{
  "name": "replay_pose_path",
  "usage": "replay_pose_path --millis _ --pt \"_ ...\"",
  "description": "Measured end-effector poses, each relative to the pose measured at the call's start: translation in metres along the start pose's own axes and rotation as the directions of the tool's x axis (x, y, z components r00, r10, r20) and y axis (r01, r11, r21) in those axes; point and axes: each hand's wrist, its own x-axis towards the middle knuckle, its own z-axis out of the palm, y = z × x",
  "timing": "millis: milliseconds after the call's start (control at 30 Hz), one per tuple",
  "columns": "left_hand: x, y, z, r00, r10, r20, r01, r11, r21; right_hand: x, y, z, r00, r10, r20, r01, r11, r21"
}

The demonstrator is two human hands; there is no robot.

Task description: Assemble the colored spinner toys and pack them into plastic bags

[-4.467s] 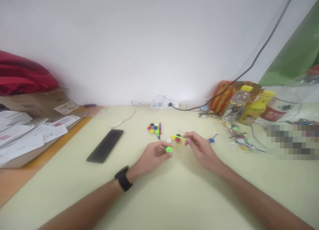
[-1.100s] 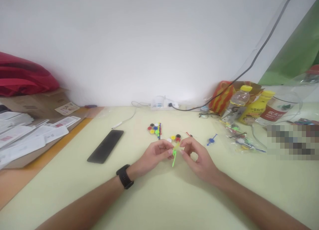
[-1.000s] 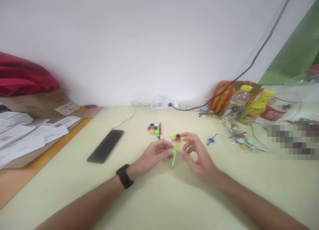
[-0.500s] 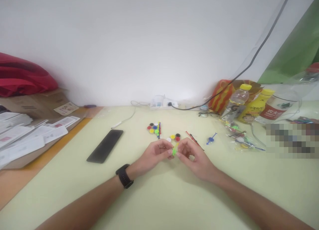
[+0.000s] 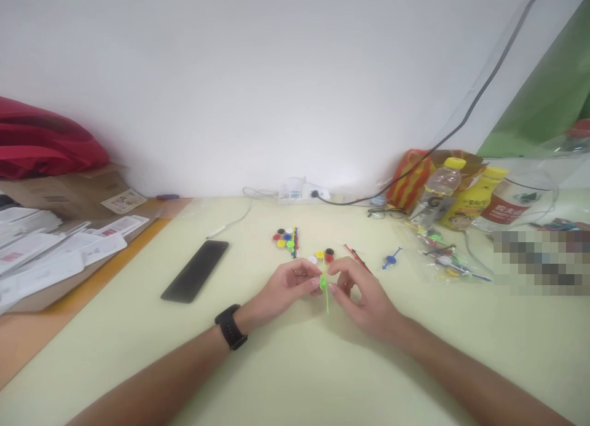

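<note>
Between the thumb and fingers of my left hand (image 5: 295, 280) is a green plastic arrow spinner (image 5: 324, 286), its thin arrow pointing down toward me. My right hand (image 5: 362, 294) is just to the right of it, thumb and index finger apart, with nothing visible held. Beyond my hands lie a yellow disc (image 5: 319, 254), a black disc (image 5: 329, 252) and a red disc (image 5: 329, 259). Red arrow pieces (image 5: 357, 257) rest past my right fingers. A blue arrow spinner (image 5: 391, 260) lies farther right.
Several coloured discs (image 5: 281, 244) lie beside upright-pointing arrow pieces (image 5: 295, 241). A black phone (image 5: 195, 271) rests on the left. A power strip (image 5: 295, 191) sits by the wall. At right are bottles (image 5: 443, 183), glasses (image 5: 386, 213) and a plastic bag of spinner parts (image 5: 446, 260).
The green arrow has swung into view and now points down toward me. My right fingers have parted from the spinner; my left hand stays in place.
</note>
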Motion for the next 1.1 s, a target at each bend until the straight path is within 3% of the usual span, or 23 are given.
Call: replay_pose_path --millis 167,200,267,333,400,600,1100 --pt "0.001 -0.003 -0.002 1.0 0.009 -0.028 -0.008 1.0 0.01 -0.001 -0.005 -0.003 0.99 -0.132 -0.058 0.126 0.988 -0.094" --pt "0.001 -0.004 -0.002 1.0 0.01 -0.029 -0.01 1.0 0.007 -0.001 -0.007 -0.004 0.993 -0.102 -0.062 0.097 0.991 -0.089" --pt "0.001 -0.005 -0.003 0.999 0.011 -0.032 -0.011 1.0 0.004 0.0 -0.011 -0.005 0.997 0.071 -0.018 -0.071 0.997 -0.014" --pt "0.001 -0.005 -0.003 0.999 0.009 -0.036 -0.008 1.0 0.008 0.001 -0.013 -0.007 0.96 0.262 0.1 -0.272 0.957 0.102" --pt "0.001 -0.006 -0.004 0.999 0.005 -0.037 -0.004 1.0 0.016 0.003 -0.013 -0.007 0.934 0.314 0.168 -0.343 0.921 0.184" --pt "0.001 -0.006 -0.003 1.0 0.015 -0.022 -0.015 1.0 0.017 0.004 -0.008 -0.001 0.982 0.181 0.054 -0.188 0.955 0.23" --pt "0.001 -0.003 -0.002 1.0 -0.001 0.0 0.001 1.0 -0.003 0.002 -0.003 0.001 0.987 0.156 0.037 -0.16 0.976 0.149"
